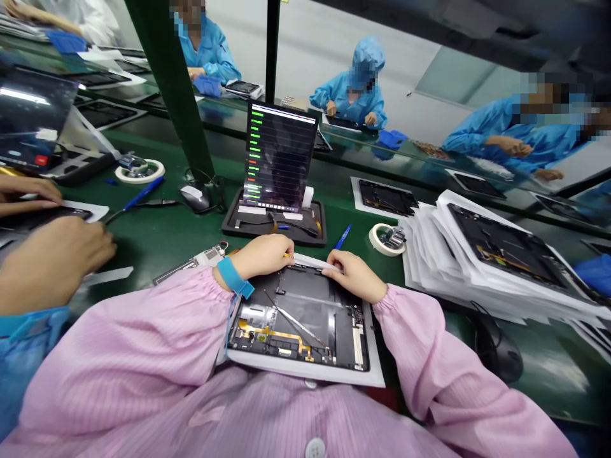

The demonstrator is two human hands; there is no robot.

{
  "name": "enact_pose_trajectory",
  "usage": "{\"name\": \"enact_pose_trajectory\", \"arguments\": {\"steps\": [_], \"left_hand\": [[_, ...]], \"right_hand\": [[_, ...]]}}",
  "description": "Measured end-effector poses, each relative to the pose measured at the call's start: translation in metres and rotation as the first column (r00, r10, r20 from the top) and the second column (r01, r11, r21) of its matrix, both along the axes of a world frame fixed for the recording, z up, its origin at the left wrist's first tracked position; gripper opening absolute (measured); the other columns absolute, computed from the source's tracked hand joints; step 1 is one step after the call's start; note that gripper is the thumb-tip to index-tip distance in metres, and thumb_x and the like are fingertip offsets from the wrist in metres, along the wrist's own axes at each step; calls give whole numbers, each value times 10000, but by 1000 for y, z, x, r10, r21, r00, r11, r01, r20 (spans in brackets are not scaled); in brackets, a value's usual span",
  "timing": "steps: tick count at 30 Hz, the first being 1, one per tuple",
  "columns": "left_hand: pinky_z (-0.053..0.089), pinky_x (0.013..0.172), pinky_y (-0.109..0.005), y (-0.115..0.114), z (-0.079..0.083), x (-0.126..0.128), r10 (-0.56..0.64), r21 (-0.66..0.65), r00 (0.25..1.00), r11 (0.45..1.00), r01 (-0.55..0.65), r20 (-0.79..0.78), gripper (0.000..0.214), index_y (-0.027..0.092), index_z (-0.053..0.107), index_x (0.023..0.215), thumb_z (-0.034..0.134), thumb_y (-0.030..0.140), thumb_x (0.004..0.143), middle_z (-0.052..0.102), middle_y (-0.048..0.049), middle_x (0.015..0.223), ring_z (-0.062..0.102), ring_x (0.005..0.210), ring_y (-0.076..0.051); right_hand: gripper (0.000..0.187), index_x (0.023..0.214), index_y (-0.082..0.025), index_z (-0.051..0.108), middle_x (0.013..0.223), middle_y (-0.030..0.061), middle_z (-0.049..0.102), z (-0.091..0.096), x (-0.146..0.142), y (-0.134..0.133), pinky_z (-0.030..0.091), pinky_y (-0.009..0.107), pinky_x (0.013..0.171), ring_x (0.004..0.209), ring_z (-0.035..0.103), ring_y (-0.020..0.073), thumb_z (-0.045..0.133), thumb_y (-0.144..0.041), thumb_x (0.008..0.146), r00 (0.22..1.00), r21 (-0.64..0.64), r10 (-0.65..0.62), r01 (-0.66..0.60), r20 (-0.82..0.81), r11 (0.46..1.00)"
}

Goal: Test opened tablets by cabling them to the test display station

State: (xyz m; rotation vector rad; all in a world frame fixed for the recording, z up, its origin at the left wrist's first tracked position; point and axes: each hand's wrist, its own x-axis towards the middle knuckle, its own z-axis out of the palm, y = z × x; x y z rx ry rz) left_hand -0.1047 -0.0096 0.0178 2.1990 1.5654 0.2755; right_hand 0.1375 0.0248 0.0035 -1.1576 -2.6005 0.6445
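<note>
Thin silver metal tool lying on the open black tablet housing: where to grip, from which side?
Probably mid-length, from above: the thin silver metal tool lies slantwise on the open black tablet housing, top uncovered, so pinching across its narrow width, not along its length, looks surest.

Electronics assembly workshop, factory-line type. Evidence: long green counter [143, 248], opened tablet-like device [312, 289] with bare flex cables [274, 333], paper-interleaved stack of similar housings [506, 245], upright screen [281, 159] listing green/red lines, blue wrist strap [233, 278], several workers in blue smocks [372, 98] seated along benches behind.
</note>
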Motion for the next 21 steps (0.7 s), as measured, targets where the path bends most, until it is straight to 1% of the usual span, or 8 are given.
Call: {"name": "enact_pose_trajectory", "arguments": {"steps": [3,6,8,11,13,15,18,21], "left_hand": [[416,698,-287,0,7,-2,48,63,995,997,-54,90,190,167,655,802,554,327,788,680,-66,851,600,785,-204],[432,718,-274,2,20,-12,203,213,894,928,-305,399,228,166,630,823,543,376,810,666,-46,860,587,793,-180],[441,699,-251,3,29,-22,268,233,697,812,-536,665,247,162,607,838,549,401,813,651,-34,849,575,767,-152],[399,551,-192,5,37,-35,234,81,314,670,-737,920,233,161,569,829,559,393,808,605,-8,778,506,614,-86],[316,447,-168,6,38,-39,210,-65,98,652,-755,973,216,161,550,818,560,376,799,575,5,746,436,527,-54],[245,400,-161,8,38,-39,216,-173,-34,668,-724,976,211,160,541,809,577,363,767,561,10,740,400,495,-41],[231,401,-163,8,36,-34,243,-224,-68,702,-676,968,241,162,543,807,607,377,718,563,13,752,406,508,-44],[252,423,-174,6,35,-28,255,-202,-13,734,-649,967,277,166,551,818,607,417,717,574,10,765,418,528,-54]], "right_hand": [[201,710,-198,466,749,11,525,-5,-3,-5,352,280,678,742,490,178,616,-237,838,999,24,-22,23,-45,999],[168,760,-207,458,708,-2,520,-6,1,-10,338,276,620,654,484,169,556,-277,876,992,34,-60,64,-110,997],[167,788,-213,467,641,-27,502,-5,6,-12,320,265,560,558,463,153,533,-329,890,983,34,-76,83,-168,996],[253,802,-217,476,640,-29,497,-3,18,-4,348,255,541,551,474,147,514,-452,887,940,80,-121,154,-320,985],[329,842,-216,455,707,-11,500,1,28,12,377,253,561,614,492,152,427,-538,907,859,136,-203,297,-470,945],[384,898,-211,428,762,0,490,7,39,40,389,252,576,660,492,153,320,-578,932,736,162,-296,481,-609,862],[431,921,-184,452,757,-2,489,22,47,98,410,256,582,659,493,147,272,-575,954,597,144,-398,659,-697,738],[367,973,-137,538,849,28,556,37,35,157,481,292,650,722,550,147,410,-480,965,587,153,-454,708,-670,689]]}}
